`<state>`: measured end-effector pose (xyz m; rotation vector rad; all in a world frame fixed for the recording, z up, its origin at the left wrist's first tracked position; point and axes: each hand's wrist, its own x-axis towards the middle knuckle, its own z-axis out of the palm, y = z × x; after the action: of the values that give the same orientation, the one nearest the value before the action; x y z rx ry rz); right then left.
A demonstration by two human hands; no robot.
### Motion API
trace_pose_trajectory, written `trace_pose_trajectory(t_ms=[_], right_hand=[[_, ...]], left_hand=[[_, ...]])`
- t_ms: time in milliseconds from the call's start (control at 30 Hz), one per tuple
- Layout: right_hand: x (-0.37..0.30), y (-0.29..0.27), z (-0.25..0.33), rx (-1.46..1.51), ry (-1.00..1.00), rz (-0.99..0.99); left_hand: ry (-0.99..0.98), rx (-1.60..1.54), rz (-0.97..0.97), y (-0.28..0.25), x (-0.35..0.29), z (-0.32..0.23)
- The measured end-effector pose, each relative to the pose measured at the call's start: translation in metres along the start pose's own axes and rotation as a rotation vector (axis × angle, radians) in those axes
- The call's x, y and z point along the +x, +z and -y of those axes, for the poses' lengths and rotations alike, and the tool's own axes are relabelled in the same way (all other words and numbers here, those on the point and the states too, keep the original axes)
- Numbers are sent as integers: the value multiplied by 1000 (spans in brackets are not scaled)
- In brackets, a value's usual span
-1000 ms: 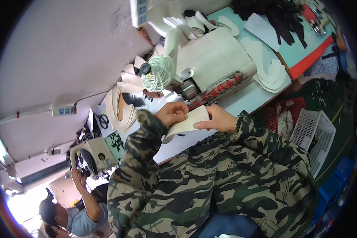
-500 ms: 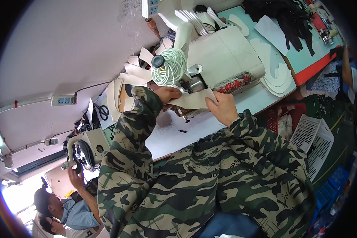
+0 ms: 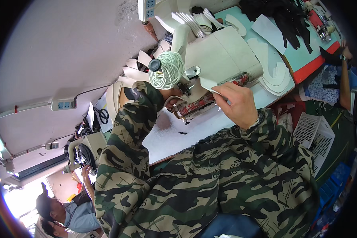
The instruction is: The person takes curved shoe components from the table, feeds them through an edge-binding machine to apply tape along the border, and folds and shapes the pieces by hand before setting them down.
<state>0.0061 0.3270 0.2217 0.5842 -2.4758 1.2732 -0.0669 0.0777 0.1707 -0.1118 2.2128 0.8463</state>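
A cream strip of sheet material [image 3: 206,83] lies at the needle area of a white sewing machine [image 3: 222,53], curving up at its right end. My right hand [image 3: 240,104] pinches that raised end between thumb and fingers. Close to the presser foot [image 3: 183,88], my left hand [image 3: 171,97] grips the strip's left part; the sleeve and machine head hide some of its fingers. A coil of pale cord [image 3: 168,71] hangs over the machine head, beside a black knob [image 3: 155,64].
Cut cream pieces [image 3: 135,73] lie behind the machine, with more stacked at its right [image 3: 277,81]. Black gloves [image 3: 289,23] rest on the far table. A white plastic basket [image 3: 320,144] stands on the floor at right. Co-workers are at left [image 3: 75,214] and far right [image 3: 347,79].
The strip, flat between my hands before, has turned in toward the needle, its right end now lifted. My right hand has moved slightly right and turned, back upward.
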Motion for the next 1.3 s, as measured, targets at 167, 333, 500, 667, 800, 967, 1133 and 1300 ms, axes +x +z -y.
trace_pose_trajectory(t_ms=[167,333,500,667,800,967,1133,1300], right_hand=[[0,-21,9,8,-6,65],[-1,-30,12,16,-14,94],[-9,-38,18,38,-32,32],[-23,-45,22,-13,-30,62],[-45,-35,30,4,-90,239],[-68,-3,16,220,-109,413],[-67,0,-48,1035,815,365],[-62,11,-57,1119,739,226]], left_hand=[[-12,-56,3,1,4,9],[48,-42,-16,7,3,17],[-226,-670,160,9,3,8],[-21,-377,268,16,-10,17],[22,-752,529,62,-43,-27],[364,-697,404,80,-34,-39],[506,-253,545,81,-44,-36],[443,-421,429,78,-39,-35]])
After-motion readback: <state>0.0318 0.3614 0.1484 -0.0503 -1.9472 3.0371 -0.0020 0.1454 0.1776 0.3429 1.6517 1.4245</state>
